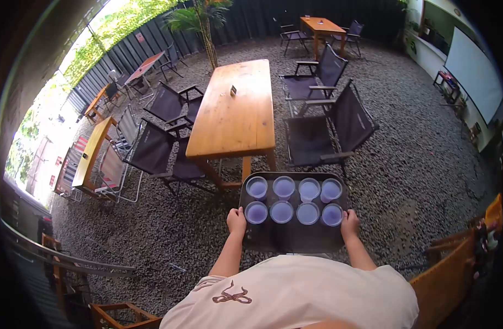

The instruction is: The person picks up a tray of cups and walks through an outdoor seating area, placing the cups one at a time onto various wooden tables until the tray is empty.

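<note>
A dark serving tray (292,239) is held level in front of my body, over the gravel. My left hand (236,220) is closed around its left edge, and my right hand (350,225) grips the right edge. On the tray stand several clear cups (281,212) of pale purple drink, in two rows towards its far side. The near part of the tray is bare. Just beyond the tray is the near end of a long wooden table (235,126), with a small dark sign (233,91) on top.
Dark folding chairs (317,131) line both sides of the table. Grey gravel (405,148) covers the ground. More tables stand at the left and far back, including an orange wooden table (323,24). A potted-style palm (205,33) rises behind. A white screen (473,71) hangs at right.
</note>
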`<state>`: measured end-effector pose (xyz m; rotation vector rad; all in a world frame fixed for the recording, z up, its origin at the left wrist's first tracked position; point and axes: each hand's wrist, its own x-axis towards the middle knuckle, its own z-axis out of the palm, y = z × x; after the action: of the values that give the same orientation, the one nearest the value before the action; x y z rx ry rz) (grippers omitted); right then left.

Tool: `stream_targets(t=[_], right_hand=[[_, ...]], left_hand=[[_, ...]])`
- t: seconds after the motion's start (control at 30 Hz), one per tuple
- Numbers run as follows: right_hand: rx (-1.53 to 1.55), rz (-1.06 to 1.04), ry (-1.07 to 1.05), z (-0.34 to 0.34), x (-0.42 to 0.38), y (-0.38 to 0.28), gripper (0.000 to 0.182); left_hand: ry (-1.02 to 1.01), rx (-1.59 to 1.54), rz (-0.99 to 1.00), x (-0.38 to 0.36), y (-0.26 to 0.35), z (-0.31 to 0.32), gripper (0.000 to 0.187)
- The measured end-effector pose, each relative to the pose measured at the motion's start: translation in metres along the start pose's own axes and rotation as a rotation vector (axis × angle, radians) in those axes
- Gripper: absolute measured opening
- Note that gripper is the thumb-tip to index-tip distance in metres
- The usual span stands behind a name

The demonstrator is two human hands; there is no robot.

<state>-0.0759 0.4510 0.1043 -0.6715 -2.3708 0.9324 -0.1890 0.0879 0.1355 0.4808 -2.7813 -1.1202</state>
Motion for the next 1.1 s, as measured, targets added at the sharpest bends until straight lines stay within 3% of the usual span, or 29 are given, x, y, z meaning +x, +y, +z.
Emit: stream_targets(t=[0.53,0.83,0.97,1.1], right_hand=[[0.083,-0.128,-0.133,0.198,0.204,-0.112,0.016],[0.007,-0.041,-0.086,0.334,0.243,-0.152,0.017],[-0.023,0.103,-0.102,0.384,0.249,-0.168,0.018],[-0.048,0.073,-0.019,0.426,0.257,-0.174,0.016]], left_hand=[[0.176,-0.032,-0.113,0.236,0.015,0.016,0.031],[0.127,-0.018,-0.022,0.412,-0.023,0.045,0.031],[0.070,-0.014,-0.014,0.475,-0.035,0.054,0.030],[0.045,-0.006,-0.029,0.515,-0.042,0.068,0.030]])
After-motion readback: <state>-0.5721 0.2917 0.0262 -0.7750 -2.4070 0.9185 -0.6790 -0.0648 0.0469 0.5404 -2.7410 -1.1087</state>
